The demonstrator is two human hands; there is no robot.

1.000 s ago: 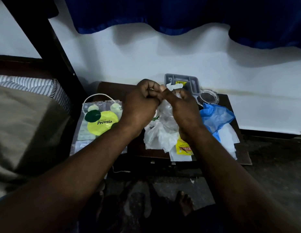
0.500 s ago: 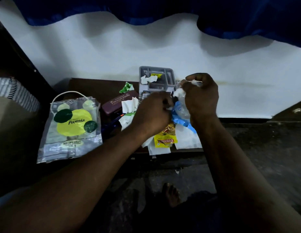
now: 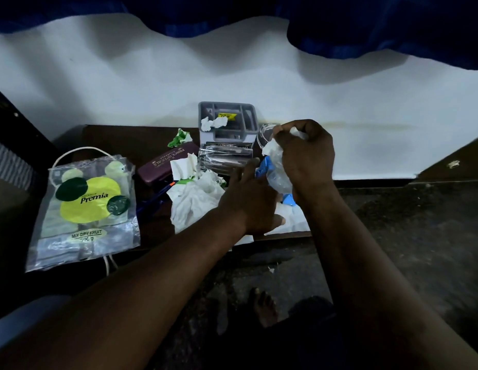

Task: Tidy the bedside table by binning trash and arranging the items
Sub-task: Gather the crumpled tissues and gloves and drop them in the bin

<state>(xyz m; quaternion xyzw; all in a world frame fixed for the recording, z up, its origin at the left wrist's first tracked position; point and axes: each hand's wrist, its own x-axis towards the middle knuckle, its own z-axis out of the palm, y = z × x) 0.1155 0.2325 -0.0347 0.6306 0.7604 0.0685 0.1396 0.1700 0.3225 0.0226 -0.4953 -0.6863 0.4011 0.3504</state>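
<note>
Clutter covers the counter (image 3: 120,140): a white crumpled bag (image 3: 195,201), a maroon spectacle case (image 3: 165,164), a grey organiser tray (image 3: 232,136) at the back against the wall, and a printed Premia pouch (image 3: 85,206) overhanging the near left edge.

Right hand (image 3: 307,156) is raised above the counter's right part. Its fingers are clenched round a wad of clear and white plastic wrapping (image 3: 276,169), which hangs below the fist.

Left hand (image 3: 249,201) is low over the middle of the counter, fingers straight and released, holding nothing. It is blurred, so whether it touches anything beneath cannot be told.

Step in hand, by judgement: gathering loose trash into one bundle for binning. No bin is in view.

Recommended:
- Hold the wad tight so that no scrap drops.
- Take the white crumpled bag whole with the free hand rather than piecemeal.
- Avoid dragging the spectacle case, or the glass jar (image 3: 264,132) beside the tray, off the counter.
</note>
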